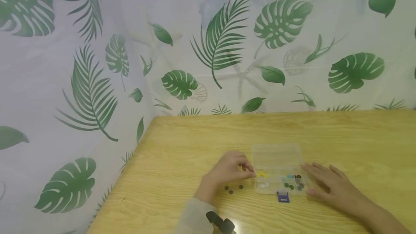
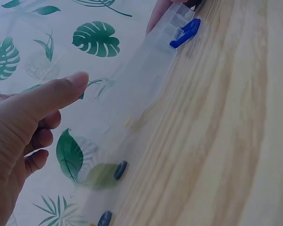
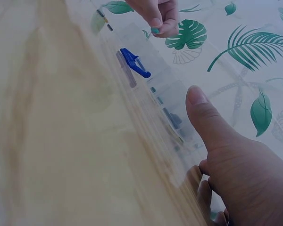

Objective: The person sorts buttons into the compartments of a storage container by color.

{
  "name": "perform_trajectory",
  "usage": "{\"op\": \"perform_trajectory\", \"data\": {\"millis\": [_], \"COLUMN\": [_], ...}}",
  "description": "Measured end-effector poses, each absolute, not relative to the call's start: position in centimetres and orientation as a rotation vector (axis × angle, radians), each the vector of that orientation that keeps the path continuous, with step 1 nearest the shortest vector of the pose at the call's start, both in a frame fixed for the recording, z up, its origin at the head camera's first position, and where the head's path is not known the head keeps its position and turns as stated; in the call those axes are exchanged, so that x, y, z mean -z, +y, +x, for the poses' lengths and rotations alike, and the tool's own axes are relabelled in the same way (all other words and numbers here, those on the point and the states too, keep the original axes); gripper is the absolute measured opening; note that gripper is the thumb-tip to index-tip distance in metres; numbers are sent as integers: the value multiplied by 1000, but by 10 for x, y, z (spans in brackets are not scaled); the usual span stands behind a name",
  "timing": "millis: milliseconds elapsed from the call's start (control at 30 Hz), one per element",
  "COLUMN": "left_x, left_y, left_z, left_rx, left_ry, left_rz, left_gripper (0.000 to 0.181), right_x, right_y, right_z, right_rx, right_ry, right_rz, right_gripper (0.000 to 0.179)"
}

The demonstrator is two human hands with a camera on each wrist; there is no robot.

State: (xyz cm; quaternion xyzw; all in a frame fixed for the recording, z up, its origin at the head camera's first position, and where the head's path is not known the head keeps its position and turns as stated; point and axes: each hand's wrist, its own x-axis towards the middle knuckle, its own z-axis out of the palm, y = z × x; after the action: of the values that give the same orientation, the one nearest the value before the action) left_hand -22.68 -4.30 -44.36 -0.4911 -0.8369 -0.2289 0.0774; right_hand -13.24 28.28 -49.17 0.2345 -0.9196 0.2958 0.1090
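A clear plastic compartment box (image 1: 272,189) lies on the table with its see-through lid (image 1: 276,154) raised at the back and a blue latch (image 1: 283,197) at the front. Yellow buttons (image 1: 262,173), white buttons (image 1: 264,185), green buttons (image 1: 288,186) and dark buttons (image 1: 297,177) sit in separate compartments. At the box's left end my left hand (image 1: 229,169) pinches a small teal button (image 3: 155,31) between thumb and finger. My right hand (image 1: 334,187) lies at the box's right end, fingers extended, fingertips right at its edge.
Several loose dark buttons (image 1: 231,192) lie on the wooden table (image 1: 169,176), left of the box and close to my left wrist. A leaf-patterned sheet (image 1: 227,93) hangs behind the table and along its left side. A black strap (image 1: 217,221) circles my left sleeve.
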Motion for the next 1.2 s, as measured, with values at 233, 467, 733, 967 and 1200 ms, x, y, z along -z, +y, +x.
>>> {"op": "perform_trajectory", "data": {"millis": [233, 467, 733, 967, 1200], "left_x": [446, 455, 453, 456, 459], "left_y": [-25, -6, 19, 35, 38], "left_z": [-228, -233, -229, -226, -224], "left_rx": [679, 626, 565, 504, 528], "left_ry": [-2325, -2235, -2140, -2122, -2143], "left_rz": [-1509, -1474, -1434, -1406, -1372], "left_gripper": [9, 11, 11, 14, 17], "right_x": [492, 491, 490, 489, 490], "right_y": [282, 281, 283, 282, 282], "right_z": [-133, -132, -134, -133, -134], "right_rx": [-880, -886, -887, -882, -857], "right_ry": [-2710, -2721, -2730, -2726, -2731], "right_rz": [691, 677, 681, 680, 672], "right_gripper": [66, 66, 66, 66, 66]}}
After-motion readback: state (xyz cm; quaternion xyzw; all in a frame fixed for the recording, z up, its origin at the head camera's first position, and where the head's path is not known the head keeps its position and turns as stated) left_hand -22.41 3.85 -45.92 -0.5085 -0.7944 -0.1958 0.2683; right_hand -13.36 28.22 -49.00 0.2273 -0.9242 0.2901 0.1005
